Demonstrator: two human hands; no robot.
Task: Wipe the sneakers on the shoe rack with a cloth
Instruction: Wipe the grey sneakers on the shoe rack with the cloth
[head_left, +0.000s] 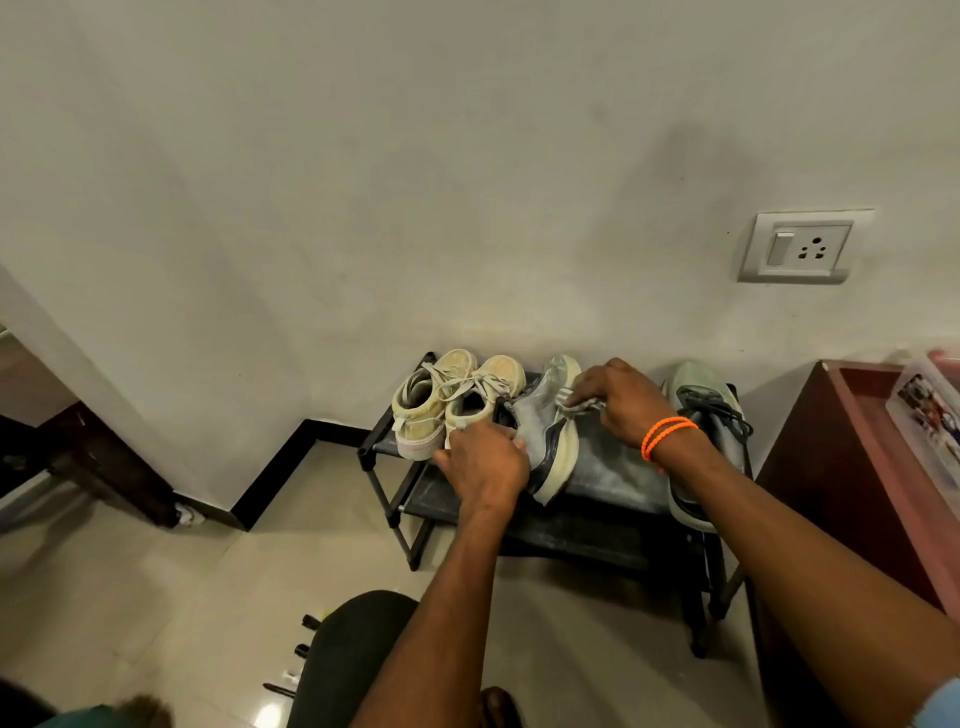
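A black shoe rack stands against the wall. A pair of beige sneakers sits on its left end. A grey sneaker with a pale sole is tipped on its side in the middle, and my left hand grips its heel. My right hand, with orange bands on the wrist, holds a small pale cloth against the sneaker's upper. The matching grey sneaker lies at the rack's right end, partly hidden by my right forearm.
A dark red wooden cabinet stands right of the rack with a clear plastic box on it. A wall socket is above. A dark table leg is at left. My knee is below, over beige floor tiles.
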